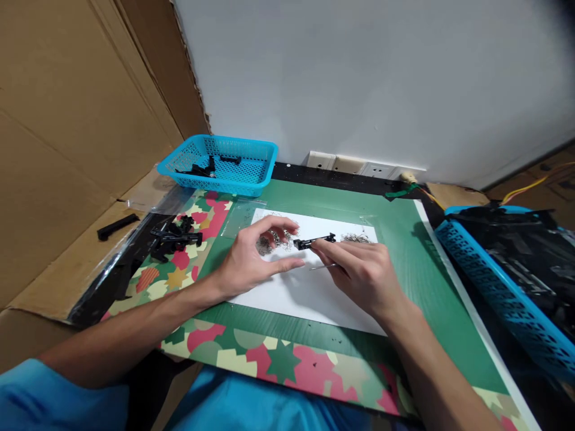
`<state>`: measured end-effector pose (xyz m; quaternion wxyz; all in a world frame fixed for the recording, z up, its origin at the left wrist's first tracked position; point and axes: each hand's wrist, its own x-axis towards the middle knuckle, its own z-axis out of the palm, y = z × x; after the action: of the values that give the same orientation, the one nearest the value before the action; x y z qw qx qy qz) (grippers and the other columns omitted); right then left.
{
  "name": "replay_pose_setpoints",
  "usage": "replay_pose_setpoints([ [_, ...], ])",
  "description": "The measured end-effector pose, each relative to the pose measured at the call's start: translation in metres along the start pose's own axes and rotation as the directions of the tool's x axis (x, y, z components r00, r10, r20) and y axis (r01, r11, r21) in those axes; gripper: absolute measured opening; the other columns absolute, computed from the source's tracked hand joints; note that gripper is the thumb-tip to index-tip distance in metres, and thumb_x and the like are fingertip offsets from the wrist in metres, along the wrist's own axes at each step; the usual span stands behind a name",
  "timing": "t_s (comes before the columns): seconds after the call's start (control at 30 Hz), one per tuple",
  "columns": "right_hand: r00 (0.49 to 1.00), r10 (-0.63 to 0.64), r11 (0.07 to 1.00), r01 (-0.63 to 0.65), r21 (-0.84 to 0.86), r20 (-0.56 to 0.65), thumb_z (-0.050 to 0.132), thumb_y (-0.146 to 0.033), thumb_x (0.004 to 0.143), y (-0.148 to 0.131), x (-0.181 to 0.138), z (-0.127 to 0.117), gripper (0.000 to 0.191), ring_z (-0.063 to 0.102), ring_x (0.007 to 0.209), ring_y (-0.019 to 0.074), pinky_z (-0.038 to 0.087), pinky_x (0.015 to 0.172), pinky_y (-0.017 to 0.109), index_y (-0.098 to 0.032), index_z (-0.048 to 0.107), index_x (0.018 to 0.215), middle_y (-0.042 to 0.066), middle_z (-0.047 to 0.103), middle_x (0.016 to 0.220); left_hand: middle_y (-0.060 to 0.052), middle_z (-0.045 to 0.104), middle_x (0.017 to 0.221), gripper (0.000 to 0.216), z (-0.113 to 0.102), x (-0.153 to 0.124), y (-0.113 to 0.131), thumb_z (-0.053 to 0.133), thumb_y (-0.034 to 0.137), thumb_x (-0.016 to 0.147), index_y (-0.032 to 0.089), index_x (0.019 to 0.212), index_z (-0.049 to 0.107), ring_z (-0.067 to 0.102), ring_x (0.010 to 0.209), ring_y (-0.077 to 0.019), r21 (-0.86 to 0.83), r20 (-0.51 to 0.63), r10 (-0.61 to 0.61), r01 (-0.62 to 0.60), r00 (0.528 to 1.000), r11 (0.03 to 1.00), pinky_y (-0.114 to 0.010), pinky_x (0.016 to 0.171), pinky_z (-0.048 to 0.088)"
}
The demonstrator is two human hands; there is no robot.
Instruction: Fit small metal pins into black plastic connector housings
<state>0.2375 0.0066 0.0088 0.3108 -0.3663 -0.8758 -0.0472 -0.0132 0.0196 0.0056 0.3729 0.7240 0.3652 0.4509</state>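
My right hand (362,269) pinches a small, long black plastic part (314,242) above the white sheet (287,293). A thin metal rod (322,267), perhaps a tool shaft, also sticks out from under its fingers. My left hand (256,254) is open, thumb and fingers curved apart, just left of the black part and not touching it. Behind the left fingers lies a pile of small silvery metal pieces (265,245), partly hidden. A second such pile (356,238) lies past the right hand; the pieces are too small to name.
A blue basket (263,190) at the back left holds several black parts. More black parts (173,238) lie on the patterned sheet at left, one (117,227) on cardboard. Another blue basket (489,281), filled with black parts, stands at right. Wall sockets (348,164) line the back.
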Motion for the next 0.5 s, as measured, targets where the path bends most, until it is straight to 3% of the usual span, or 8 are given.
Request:
replay_pose_setpoints([
  [0.1,0.998,0.018,1.000,-0.017,-0.020,0.053,0.056,-0.011,0.102,0.003,-0.002,0.001,0.022,0.056,0.054,0.0109,0.036,0.056,0.027,-0.023,0.075,0.103,-0.002,0.070,0.067,-0.008,0.078,0.113,0.034,-0.001,0.001,0.000,0.090,0.030,0.085,0.019,0.114,0.078,0.071,0.097,-0.0198,0.150,-0.014,0.075,-0.072,0.997,0.986,-0.031,0.080,0.058],
  [0.2,0.995,0.013,0.999,-0.010,-0.037,0.097,0.053,-0.008,0.101,0.002,-0.002,0.002,0.025,0.051,0.053,0.0108,0.033,0.056,0.027,-0.022,0.074,0.102,-0.003,0.064,0.062,-0.008,0.080,0.106,0.023,-0.001,0.001,-0.001,0.086,0.027,0.089,0.019,0.110,0.080,0.074,0.100,-0.0212,0.222,0.010,0.176,-0.174,0.984,0.959,-0.035,0.088,0.059],
  [0.3,0.990,0.022,1.000,-0.019,-0.020,0.143,0.051,-0.005,0.098,0.001,-0.001,0.003,0.028,0.046,0.052,0.0109,0.030,0.055,0.028,-0.021,0.072,0.094,-0.003,0.059,0.059,-0.008,0.081,0.101,0.020,0.000,0.000,-0.005,0.084,0.024,0.090,0.018,0.108,0.081,0.074,0.095,-0.0215,0.277,0.024,0.250,-0.247,0.968,0.929,-0.036,0.087,0.060],
  [0.5,0.947,0.134,0.978,-0.174,0.113,0.293,0.063,-0.022,0.101,-0.002,0.005,-0.006,0.013,0.061,0.064,0.0129,0.034,0.060,0.028,-0.023,0.074,0.109,0.000,0.073,0.079,-0.007,0.081,0.098,0.015,0.002,-0.003,-0.013,0.080,0.022,0.092,0.017,0.106,0.080,0.073,0.091,-0.0214,0.328,0.063,0.257,-0.263,0.964,0.907,-0.036,0.081,0.058],
])
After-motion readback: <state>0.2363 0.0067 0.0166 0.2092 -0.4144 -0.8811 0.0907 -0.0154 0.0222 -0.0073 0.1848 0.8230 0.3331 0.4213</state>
